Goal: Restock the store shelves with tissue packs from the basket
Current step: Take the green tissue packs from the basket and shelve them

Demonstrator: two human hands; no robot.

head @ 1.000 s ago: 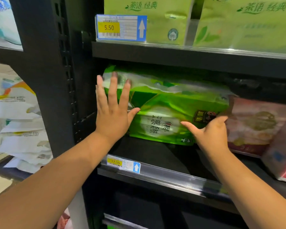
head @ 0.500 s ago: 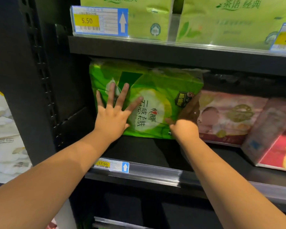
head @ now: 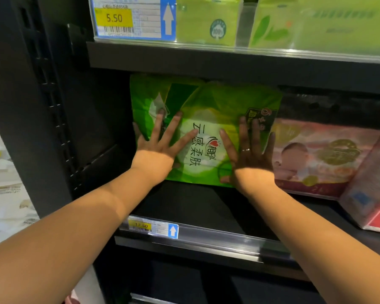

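Green tissue pack (head: 208, 102) stands upright deep on the middle shelf (head: 206, 207), centre frame, just beside a pink pack (head: 329, 159); left hand (head: 156, 150) and right hand (head: 248, 154) lie flat on its face, fingers spread, gripping nothing; likely pushing it back to seat it.

Tissue pack (head: 217, 102) stands far back on the shelf (head: 195, 207); another pack (head: 316, 159) touches it at 3 o'clock.
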